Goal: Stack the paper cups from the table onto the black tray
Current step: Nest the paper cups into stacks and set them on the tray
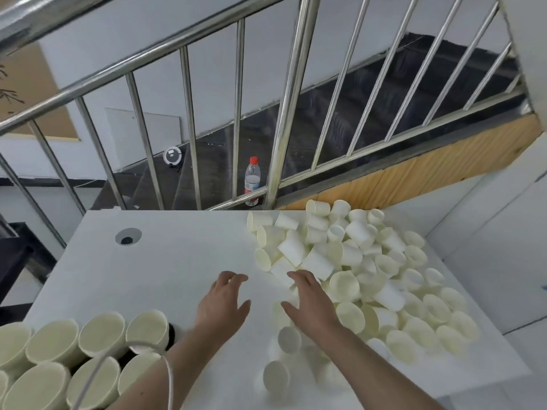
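- paper cups, loose heap [355, 261]: small off-white thin-walled paper cups, tapered, with rolled rims; dumped on the right half of the white table [177, 261], most lying on their sides with long axes pointing every way, a few mouth-up.
- paper cups, stacked [100, 335]: the same cups nested in upright columns, mouths up, packed at the near left corner; a sliver of the black tray [171, 335] shows beneath them, the rest hidden.
- right hand [307, 303]: fingers spread and slightly bent, gripping nothing; fingertips reach the near left edge of the heap, over a cup lying on its side. whether they touch it cannot be told.
- left hand [225, 297]: fingers apart, loosely bent, empty, over bare tabletop between the heap and the stacks.
- governing relation: the heap lies ahead and to the right of both hands, the stacks behind and to the left; the right hand is nearer the loose cups, the left nearer the tray.
- strays: blurred cups [288, 340] near the right forearm.
- handling, as judged: light, easily crushed walls; a gentle grip is called for.
- progress, as judged: many cups remain loose.
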{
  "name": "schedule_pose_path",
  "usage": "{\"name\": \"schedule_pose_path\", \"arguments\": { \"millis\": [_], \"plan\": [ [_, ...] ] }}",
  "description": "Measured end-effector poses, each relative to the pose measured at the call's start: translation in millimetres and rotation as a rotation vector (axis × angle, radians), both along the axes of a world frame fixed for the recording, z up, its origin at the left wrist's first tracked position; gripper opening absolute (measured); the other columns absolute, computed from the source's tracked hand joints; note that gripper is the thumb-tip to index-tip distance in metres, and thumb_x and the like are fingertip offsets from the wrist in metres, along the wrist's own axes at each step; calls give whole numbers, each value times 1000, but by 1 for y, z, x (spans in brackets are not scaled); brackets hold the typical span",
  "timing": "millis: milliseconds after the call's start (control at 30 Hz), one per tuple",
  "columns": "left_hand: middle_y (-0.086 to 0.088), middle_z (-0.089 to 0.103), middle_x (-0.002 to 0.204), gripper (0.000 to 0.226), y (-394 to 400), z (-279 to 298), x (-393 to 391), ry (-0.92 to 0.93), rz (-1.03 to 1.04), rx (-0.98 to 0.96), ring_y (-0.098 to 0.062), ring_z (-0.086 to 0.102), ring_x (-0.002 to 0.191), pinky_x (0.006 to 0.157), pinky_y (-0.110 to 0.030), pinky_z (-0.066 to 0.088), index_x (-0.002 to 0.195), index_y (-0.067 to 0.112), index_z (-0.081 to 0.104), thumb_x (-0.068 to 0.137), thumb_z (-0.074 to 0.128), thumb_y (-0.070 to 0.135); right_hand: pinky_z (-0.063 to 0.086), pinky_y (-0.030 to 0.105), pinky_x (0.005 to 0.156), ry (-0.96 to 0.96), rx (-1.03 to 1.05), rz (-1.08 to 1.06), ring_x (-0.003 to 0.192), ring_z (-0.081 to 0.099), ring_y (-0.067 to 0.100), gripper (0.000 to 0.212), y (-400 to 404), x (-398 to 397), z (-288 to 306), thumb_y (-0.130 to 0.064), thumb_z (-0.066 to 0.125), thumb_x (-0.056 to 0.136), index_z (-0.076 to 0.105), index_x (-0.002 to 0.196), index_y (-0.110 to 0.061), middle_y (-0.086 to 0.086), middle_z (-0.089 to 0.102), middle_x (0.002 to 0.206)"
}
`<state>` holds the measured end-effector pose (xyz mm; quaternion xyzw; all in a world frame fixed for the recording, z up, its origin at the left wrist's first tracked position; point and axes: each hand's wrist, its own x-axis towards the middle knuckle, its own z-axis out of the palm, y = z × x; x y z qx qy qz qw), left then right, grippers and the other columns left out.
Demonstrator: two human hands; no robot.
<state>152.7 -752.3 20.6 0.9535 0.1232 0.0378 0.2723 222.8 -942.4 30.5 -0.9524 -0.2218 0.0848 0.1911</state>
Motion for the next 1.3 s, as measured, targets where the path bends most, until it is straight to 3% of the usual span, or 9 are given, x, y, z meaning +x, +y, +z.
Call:
{"name": "schedule_pose_path", "arguments": {
  "millis": [167,500,833,1067,1167,1233,1300],
  "plan": [
    [9,38,137,49,16,-2,48,-9,10,-33,-11,51,117,85,-27,50,137,28,41,91,56,37,37,31,107,-30,-56,-25,133,39,15,64,16,61,3,-35,59,93,30,148,-21,-5,30,150],
    [12,36,138,49,39,-14,74,54,17,-69,-10,56,106,80,-23,48,138,30,38,92,53,38,9,44,120,-77,-369,-95,136,37,25,82,43,143,-8,-52,61,86,18,149,-21,5,32,149],
    [12,37,137,49,38,-24,74,63,52,-104,-11,55,106,82,-26,50,138,31,39,91,53,37,13,52,117,-49,-438,-51,130,46,22,79,53,164,-25,-51,61,86,21,147,-23,1,42,141],
    [13,40,135,47,30,-23,73,10,65,-101,-5,55,110,83,-24,51,136,31,42,91,54,39,12,49,118,-41,-309,-26,129,45,21,66,50,160,-27,-42,62,85,32,141,-26,-2,42,140],
    [13,43,133,49,26,-23,74,-15,101,-163,-4,56,107,83,-22,50,135,30,43,90,56,44,24,40,113,-51,-68,38,126,45,21,66,49,153,-23,-39,65,81,35,138,-27,-4,43,137],
    [12,45,131,55,23,-20,75,-41,149,-268,-3,56,107,86,-21,49,135,28,44,87,60,49,34,29,104,38,138,81,124,43,16,71,51,141,-18,-37,69,79,34,140,-29,-9,42,138],
    [12,47,129,65,19,-16,78,-67,185,-362,-2,55,106,87,-19,46,137,26,42,82,64,53,34,19,99,156,285,135,124,40,6,79,52,125,-14,-34,73,79,29,145,-31,-15,39,139]
  ]
}}
